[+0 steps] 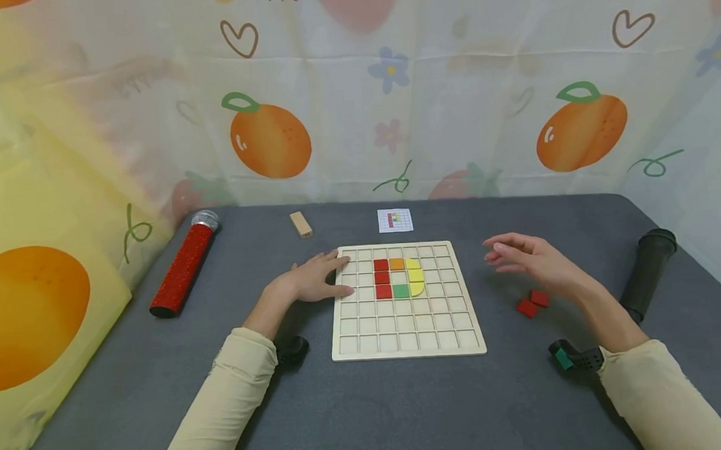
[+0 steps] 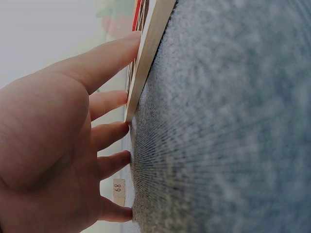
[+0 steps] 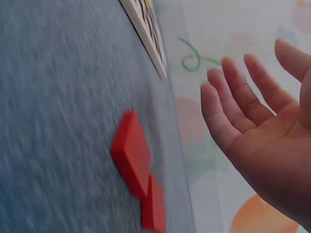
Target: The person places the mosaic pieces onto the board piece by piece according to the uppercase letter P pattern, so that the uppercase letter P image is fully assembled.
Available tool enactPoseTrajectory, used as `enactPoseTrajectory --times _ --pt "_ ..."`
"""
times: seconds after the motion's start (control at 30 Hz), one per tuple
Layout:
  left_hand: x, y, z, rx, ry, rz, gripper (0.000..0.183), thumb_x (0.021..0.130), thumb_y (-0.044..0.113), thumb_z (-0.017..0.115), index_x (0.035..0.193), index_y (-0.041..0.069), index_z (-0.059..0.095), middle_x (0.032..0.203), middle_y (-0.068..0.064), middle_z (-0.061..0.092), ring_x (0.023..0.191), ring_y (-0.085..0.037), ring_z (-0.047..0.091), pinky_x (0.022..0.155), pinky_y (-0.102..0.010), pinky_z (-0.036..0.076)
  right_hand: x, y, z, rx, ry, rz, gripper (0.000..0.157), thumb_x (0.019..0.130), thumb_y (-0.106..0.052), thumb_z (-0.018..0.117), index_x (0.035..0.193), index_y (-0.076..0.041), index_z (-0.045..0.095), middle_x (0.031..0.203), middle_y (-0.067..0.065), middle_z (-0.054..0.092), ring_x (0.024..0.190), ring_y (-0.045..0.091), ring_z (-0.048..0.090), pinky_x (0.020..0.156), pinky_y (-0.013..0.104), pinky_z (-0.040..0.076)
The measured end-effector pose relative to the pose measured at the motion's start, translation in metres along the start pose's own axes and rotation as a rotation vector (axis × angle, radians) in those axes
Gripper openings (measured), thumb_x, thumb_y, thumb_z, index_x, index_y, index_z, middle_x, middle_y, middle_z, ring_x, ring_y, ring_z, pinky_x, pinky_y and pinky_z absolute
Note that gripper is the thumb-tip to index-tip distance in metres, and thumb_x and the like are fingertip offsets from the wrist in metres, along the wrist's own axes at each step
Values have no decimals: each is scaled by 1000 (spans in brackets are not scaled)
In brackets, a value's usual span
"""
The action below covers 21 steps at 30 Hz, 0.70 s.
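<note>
A pale wooden grid board [image 1: 407, 345] lies flat on the table. Coloured tiles fill some of its upper squares: red tiles [image 1: 382, 278] in a column, an orange tile [image 1: 396, 264], a green tile [image 1: 401, 291] and yellow tiles [image 1: 415, 276], some with rounded corners. My left hand [image 1: 310, 278] rests at the board's left edge, fingers spread, thumb and index touching its rim. Above the table, right of the board, hovers my right hand [image 1: 536, 260] with relaxed fingers and nothing in it. Two loose red tiles [image 3: 132, 153] lie on the table just below it.
Behind the board lie a small printed pattern card [image 1: 395, 220] and a wooden block [image 1: 301, 225]. A red glittery microphone [image 1: 185, 268] is at the left, a dark cylinder [image 1: 647, 274] at the right. A fruit-print cloth [image 1: 429, 126] hangs behind the table.
</note>
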State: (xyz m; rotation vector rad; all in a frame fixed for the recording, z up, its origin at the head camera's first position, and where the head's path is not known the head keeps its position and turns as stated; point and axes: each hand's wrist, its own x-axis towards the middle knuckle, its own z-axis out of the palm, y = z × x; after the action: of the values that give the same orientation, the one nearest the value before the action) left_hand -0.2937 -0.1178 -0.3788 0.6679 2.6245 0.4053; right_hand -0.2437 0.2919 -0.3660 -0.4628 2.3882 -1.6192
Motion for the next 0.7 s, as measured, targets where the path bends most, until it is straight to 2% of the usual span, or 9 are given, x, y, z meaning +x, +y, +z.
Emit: enactPoseTrajectory --times 0.17,0.3,0.37,0.57,0.7 --pt "1 -2 1 -6 -3 12 76 94 48 55 153 14 23 158 -12 10 143 -36 8 101 -72 7 -7 6 -14 -56 -1 27 51 101 -27 51 137 8 41 129 29 49 115 33 53 91 29 47" --pt "1 -2 2 -7 -3 12 76 94 48 55 153 14 23 158 -12 9 143 -36 8 101 -71 7 -12 11 -26 -174 -28 57 51 97 -25 59 138 2 44 130 22 51 114 32 53 91 37 47" --pt "2 -2 2 -7 -3 10 76 94 48 55 153 14 23 158 -12 9 143 -36 8 101 -71 7 -16 13 -32 -232 -52 66 54 94 -23 63 138 1 44 130 20 52 114 32 53 89 36 48" --pt "2 -1 2 -4 -3 4 77 93 49 56 153 14 23 158 -13 10 142 -36 8 101 -71 8 -23 19 -48 -312 -170 79 63 87 -14 71 141 0 41 129 21 52 118 38 48 87 27 47" --pt "3 -1 2 -1 1 4 77 93 48 56 153 13 23 158 -13 11 142 -36 9 101 -71 9 -27 21 -53 -331 -259 87 63 85 -9 71 141 1 42 127 20 52 118 40 46 90 31 46"
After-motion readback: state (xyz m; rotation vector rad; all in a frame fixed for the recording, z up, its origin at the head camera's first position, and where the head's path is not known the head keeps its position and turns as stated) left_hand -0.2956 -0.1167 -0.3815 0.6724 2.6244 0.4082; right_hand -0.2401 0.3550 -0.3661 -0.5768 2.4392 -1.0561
